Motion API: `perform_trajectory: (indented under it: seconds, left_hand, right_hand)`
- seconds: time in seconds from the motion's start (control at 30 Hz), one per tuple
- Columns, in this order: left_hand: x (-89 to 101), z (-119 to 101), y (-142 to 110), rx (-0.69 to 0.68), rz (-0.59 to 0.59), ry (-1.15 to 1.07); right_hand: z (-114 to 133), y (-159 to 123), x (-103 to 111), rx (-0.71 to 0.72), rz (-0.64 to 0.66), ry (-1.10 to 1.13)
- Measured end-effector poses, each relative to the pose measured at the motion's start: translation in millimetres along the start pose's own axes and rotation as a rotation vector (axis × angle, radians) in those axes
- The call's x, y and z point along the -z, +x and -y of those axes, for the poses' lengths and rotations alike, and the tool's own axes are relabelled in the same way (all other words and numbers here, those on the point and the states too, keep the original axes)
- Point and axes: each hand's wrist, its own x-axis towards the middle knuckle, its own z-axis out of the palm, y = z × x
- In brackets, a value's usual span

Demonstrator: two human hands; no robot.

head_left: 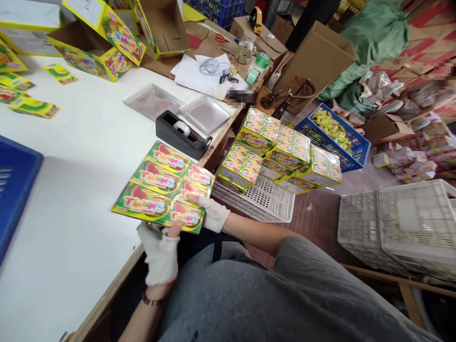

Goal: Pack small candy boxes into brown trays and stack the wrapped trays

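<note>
A block of yellow-green candy boxes (164, 187), printed with watermelon pictures and bundled in clear wrap, rests on the front edge of the white table (81, 156). My left hand (160, 251), in a white fingerless glove, grips the block's near edge with a fingertip on top. On the block's right end lies my right hand (210, 211), also gloved, fingers curled over the corner. A black tape dispenser (181, 133) stands just behind the block.
Wrapped bundles of the same boxes (281, 156) are stacked on a white crate (263, 199) right of the table. Clear plastic trays (204, 113), papers and open cartons (96, 47) sit further back. A blue crate (14, 180) is at left, white crates (402, 228) at right.
</note>
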Motion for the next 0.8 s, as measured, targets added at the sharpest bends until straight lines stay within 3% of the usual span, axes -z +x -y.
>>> perform_trajectory:
  seconds: [0.07,0.13,0.23,0.3,0.37,0.47,0.53,0.67,0.8]
  left_hand:
    - [3.3,14.6,-11.4,-0.065,0.095,0.182]
    - [12.1,23.0,-15.2,-0.110,0.263,0.330]
    - [31.8,22.2,-4.1,-0.343,0.406,0.502]
    - [46.7,16.1,13.5,-0.531,0.344,0.597]
    - [61.7,10.8,35.6,-0.626,0.215,0.705]
    - [81.6,12.1,65.7,-0.584,-0.001,0.879]
    - [91.3,18.7,77.8,-0.515,-0.084,0.937]
    - [97.9,30.9,83.1,-0.481,-0.058,0.944]
    - [94.2,30.3,80.3,-0.462,-0.078,0.972]
  right_hand:
    - [3.9,-7.2,20.8,-0.002,0.009,0.038]
    - [11.3,-19.2,50.1,0.028,-0.026,0.041]
    - [28.4,-46.8,101.5,0.004,-0.125,0.008]
    - [43.8,-65.6,133.2,0.045,-0.240,-0.014]
    - [62.7,-77.8,159.4,0.146,-0.393,-0.050]
    - [96.4,-77.1,188.7,0.245,-0.589,-0.141]
    - [119.2,-66.0,202.5,0.289,-0.678,-0.220]
    - [153.3,-41.4,218.9,0.279,-0.780,-0.301]
    - [164.5,-34.9,225.7,0.200,-0.840,-0.180]
